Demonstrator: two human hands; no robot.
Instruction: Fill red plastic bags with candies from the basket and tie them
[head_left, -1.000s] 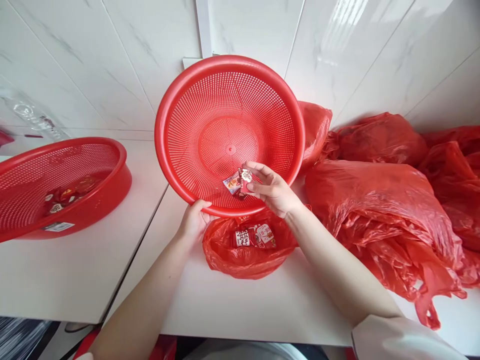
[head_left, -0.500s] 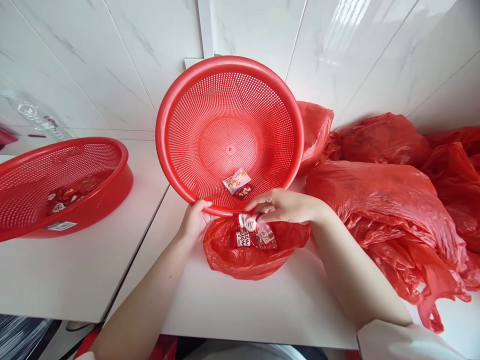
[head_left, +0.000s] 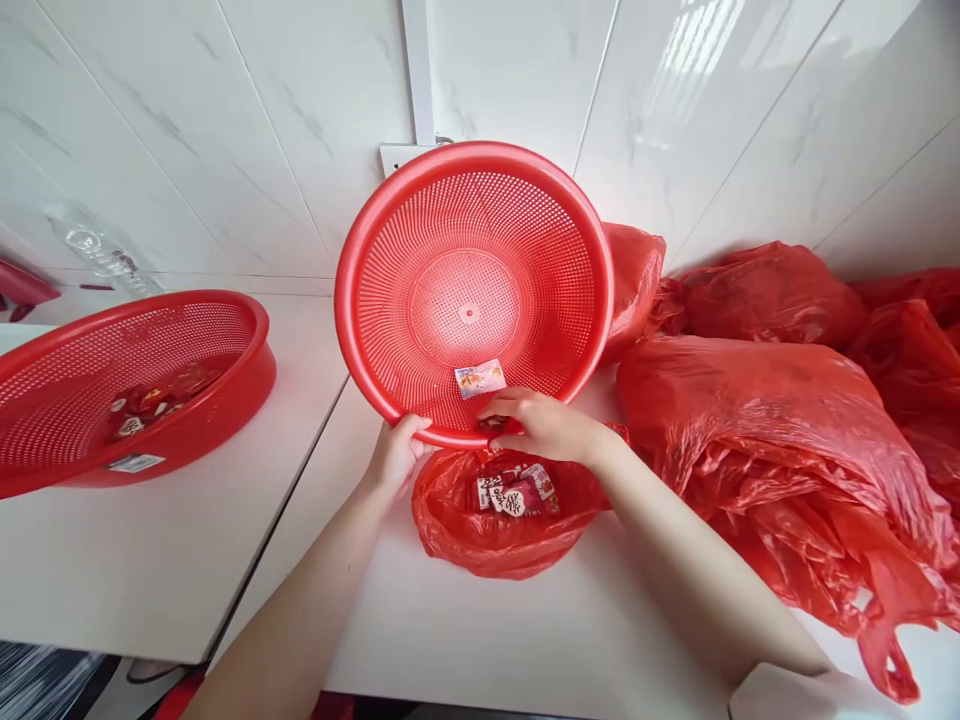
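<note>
A round red mesh basket (head_left: pixel 472 215) is tilted toward me at the centre. My left hand (head_left: pixel 397 455) grips its lower left rim, thumb on top. Inside the basket's lower wall lies a pale pink packet (head_left: pixel 481 379). Just below it my right hand (head_left: pixel 536 425) reaches over the rim, fingers closing on a small dark red packet (head_left: pixel 493 423), which they partly cover. Under the rim an open red plastic bag (head_left: pixel 495 555) rests on the table, with several red and white packets (head_left: pixel 517 496) in it.
Another red basket (head_left: pixel 247 385) holding several dark red packets stands at the left, near a clear plastic bottle (head_left: pixel 105 255). Filled red plastic bags (head_left: pixel 757 400) are piled on the white table (head_left: pixel 480 640) at the right, against the tiled wall.
The packet my right hand held over the bag now lies in the bag. That hand has moved back into the basket, onto the dark packet. The view has shifted slightly.
</note>
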